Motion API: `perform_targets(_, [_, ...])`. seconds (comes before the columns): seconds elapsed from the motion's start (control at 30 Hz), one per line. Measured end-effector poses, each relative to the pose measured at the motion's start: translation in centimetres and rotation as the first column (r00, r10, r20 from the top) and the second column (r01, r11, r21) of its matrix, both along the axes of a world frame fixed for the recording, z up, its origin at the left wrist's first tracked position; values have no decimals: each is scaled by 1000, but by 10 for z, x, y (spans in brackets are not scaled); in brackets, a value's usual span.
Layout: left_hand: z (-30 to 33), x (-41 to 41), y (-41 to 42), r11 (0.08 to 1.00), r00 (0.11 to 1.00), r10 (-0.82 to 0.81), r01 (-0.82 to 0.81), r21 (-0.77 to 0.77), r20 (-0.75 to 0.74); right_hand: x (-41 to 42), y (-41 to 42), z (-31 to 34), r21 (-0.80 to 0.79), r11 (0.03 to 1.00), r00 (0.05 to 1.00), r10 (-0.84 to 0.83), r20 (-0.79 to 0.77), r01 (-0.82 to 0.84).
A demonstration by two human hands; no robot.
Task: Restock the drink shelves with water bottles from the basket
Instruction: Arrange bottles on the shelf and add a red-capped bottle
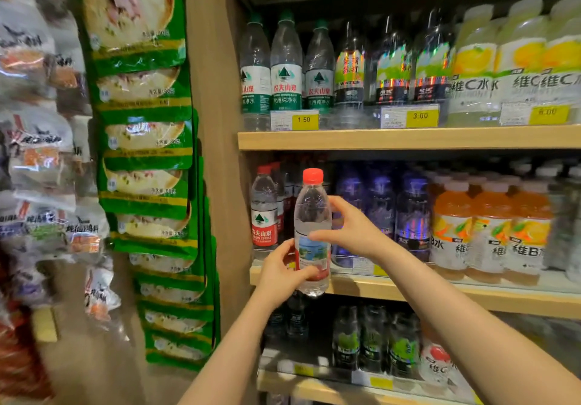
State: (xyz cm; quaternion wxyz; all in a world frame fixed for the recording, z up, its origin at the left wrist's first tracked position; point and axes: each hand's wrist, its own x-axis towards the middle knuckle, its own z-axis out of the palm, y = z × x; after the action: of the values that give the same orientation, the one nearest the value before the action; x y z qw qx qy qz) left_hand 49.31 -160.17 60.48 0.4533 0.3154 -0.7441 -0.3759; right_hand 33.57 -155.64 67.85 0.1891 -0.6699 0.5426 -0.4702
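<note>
Both hands are holding one bottle (312, 234) upright in front of the middle shelf (408, 291). The left hand (281, 274) is gripping its lower part from 8 o'clock, fingers closed around the label. The right hand (347, 230) is pinching its upper body from 3 o'clock (thumb in front, fingers behind). The red cap (312, 175) is pointing to 12 o'clock. A shelf bottle (264, 212) with a red label is standing just beside, at 9 o'clock. Orange drinks (490, 228) are standing at 3 o'clock, green packets (147, 159) hanging well apart at 9 o'clock.
</note>
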Motion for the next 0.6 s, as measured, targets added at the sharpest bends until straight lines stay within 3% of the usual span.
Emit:
perform_targets(0.1, [7, -6, -4, 988, 988, -154, 154, -16, -28, -6, 6, -10, 39, 999, 993, -13, 118, 8])
perform_targets(0.2, [11, -11, -7, 990, 987, -143, 142, -24, -73, -16, 6, -7, 30, 999, 973, 3, 231, -10])
perform_targets(0.4, [23, 0, -18, 880, 894, -443, 420, 220, 66, -32, 12, 5, 86, 961, 901, 214, 377, -264])
perform_targets(0.47, [20, -7, -12, 937, 943, -329, 320, 138, 51, -30, 14, 3, 84, 951, 886, 244, 393, -299])
perform_targets(0.53, [13, -21, -3, 999, 999, -19, 20, -26, 36, -19, 15, -1, 92, 966, 914, 193, 358, -240])
perform_targets(0.6, [5, -33, 3, 956, 966, 256, -249, -155, 31, 1, 11, -8, 111, 991, 957, 45, 287, -79])
